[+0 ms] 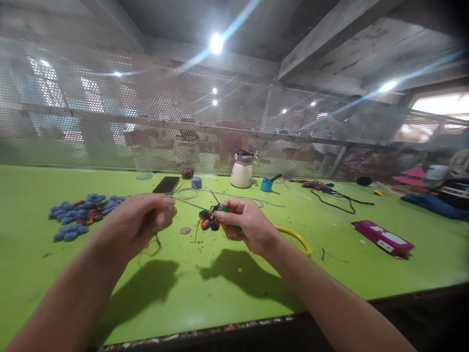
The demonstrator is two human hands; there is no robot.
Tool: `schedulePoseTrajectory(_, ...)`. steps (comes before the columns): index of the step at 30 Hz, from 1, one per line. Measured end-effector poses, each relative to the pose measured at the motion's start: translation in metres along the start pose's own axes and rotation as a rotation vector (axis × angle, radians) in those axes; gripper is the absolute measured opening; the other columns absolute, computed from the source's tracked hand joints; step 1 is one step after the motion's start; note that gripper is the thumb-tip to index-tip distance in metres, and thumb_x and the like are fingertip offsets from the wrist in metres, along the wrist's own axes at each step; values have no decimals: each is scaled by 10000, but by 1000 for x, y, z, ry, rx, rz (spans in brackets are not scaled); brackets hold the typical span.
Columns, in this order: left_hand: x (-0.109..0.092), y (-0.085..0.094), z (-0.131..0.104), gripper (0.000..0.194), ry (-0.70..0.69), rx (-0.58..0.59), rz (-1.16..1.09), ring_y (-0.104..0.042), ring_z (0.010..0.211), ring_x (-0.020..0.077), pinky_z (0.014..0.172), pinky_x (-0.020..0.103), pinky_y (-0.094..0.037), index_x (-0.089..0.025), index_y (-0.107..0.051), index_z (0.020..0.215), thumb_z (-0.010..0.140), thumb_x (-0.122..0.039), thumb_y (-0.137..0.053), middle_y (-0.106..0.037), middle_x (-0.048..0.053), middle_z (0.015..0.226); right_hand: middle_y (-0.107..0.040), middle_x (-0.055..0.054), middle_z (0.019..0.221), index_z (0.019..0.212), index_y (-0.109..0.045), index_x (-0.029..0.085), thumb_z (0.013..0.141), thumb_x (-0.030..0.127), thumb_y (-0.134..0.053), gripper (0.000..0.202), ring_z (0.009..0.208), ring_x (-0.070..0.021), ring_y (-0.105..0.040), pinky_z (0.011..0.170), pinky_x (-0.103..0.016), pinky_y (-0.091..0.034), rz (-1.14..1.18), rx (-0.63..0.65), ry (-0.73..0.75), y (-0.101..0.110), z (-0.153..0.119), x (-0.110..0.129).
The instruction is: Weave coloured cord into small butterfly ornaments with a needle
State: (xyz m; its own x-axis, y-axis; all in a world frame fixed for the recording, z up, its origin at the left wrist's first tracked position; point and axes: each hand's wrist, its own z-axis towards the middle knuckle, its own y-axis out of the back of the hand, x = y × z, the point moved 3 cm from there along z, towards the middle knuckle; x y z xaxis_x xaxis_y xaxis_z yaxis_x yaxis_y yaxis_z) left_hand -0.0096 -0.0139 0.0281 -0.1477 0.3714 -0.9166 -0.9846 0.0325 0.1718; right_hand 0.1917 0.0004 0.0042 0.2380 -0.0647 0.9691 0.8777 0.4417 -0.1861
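My right hand [238,220] is closed on a small dark and red-orange yarn flower [209,221] and a green-handled tool [231,220], whose thin metal part points up and left. Off to the left, my left hand [156,215] has its fingers pinched together. A dark strand [190,202] runs taut between this pinch and the flower. Both hands are above the green table [205,313]. From the flower an orange thread end hangs down, and loose yarn dangles below my left hand.
Blue and orange yarn flowers [73,212] lie at the left. Behind the hands are a phone [166,185], a white jar [242,171] and a blue pot [266,185]. A yellow ring [296,237] and a magenta case [383,238] lie right.
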Motion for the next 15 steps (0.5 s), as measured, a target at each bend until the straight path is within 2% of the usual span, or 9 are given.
schedulePoseTrajectory(2, -6, -3, -3, 431, -18, 45, -262, -276, 425, 115, 447, 269, -296, -215, -453, 387, 798, -338, -487, -296, -20, 403, -578, 38, 554, 678, -588, 145, 658, 260, -773, 219, 369, -24, -331, 373, -206, -138, -2, 10, 3, 0, 1, -1)
schedulePoseTrajectory(4, -6, -6, -2, 238, -2, 62, -430, -232, 425, 99, 426, 247, -246, -236, -650, 637, 816, -346, -538, -329, -45, 453, -588, 32, 565, 682, -594, 144, 663, 256, -772, 211, 373, -24, -337, 375, -208, -139, -11, 20, 0, -1, 0, -2)
schedulePoseTrajectory(5, -4, -7, 0, 149, 9, 66, -400, -238, 425, 93, 423, 240, -225, -266, -694, 871, 808, -348, -587, -368, -58, 484, -594, 28, 573, 687, -596, 145, 667, 260, -771, 210, 375, -25, -338, 376, -208, -139, -16, 27, -5, -2, 0, -3)
schedulePoseTrajectory(7, 1, -7, 4, 445, 3, 12, -90, -321, 440, 99, 437, 236, -229, -287, -616, 1178, 742, -324, -695, -450, -66, 520, -598, 26, 581, 692, -594, 149, 673, 272, -769, 214, 377, -25, -337, 379, -210, -136, -22, 32, -17, -3, -1, -4)
schedulePoseTrajectory(8, 3, -5, 7, 461, -16, -59, 111, -353, 449, 108, 444, 240, -231, -262, -642, 1151, 701, -304, -730, -466, -62, 505, -597, 26, 584, 693, -592, 151, 673, 276, -769, 218, 378, -26, -338, 381, -211, -134, -23, 31, -23, -3, -1, -4)
schedulePoseTrajectory(9, 5, -4, 8, 351, -24, -134, 283, -360, 446, 114, 444, 248, -223, -232, -705, 1020, 677, -299, -741, -464, -52, 475, -596, 26, 586, 692, -589, 154, 673, 278, -770, 220, 381, -27, -340, 383, -213, -133, -25, 26, -26, -3, -2, -4)
schedulePoseTrajectory(11, 7, -2, 9, 129, 14, -197, 442, -333, 413, 114, 434, 266, -198, -195, -726, 648, 686, -318, -708, -445, -22, 411, -590, 28, 585, 686, -583, 158, 669, 278, -771, 224, 384, -31, -348, 386, -216, -132, -28, 7, -28, -2, -2, -4)
schedulePoseTrajectory(13, 7, -5, 7, 304, 75, -82, 239, -325, 405, 111, 426, 273, -203, -191, -641, 443, 720, -314, -653, -442, 6, 398, -584, 30, 574, 675, -577, 159, 662, 284, -773, 233, 383, -33, -346, 387, -217, -133, -32, -11, -33, -2, -2, -3)
schedulePoseTrajectory(15, 2, -11, 3, 367, 71, 52, -121, -348, 431, 114, 436, 266, -256, -197, -589, 390, 739, -307, -602, -430, 14, 415, -579, 33, 563, 672, -575, 157, 655, 293, -775, 242, 381, -32, -339, 387, -215, -136, -30, -20, -40, -2, -1, -4)
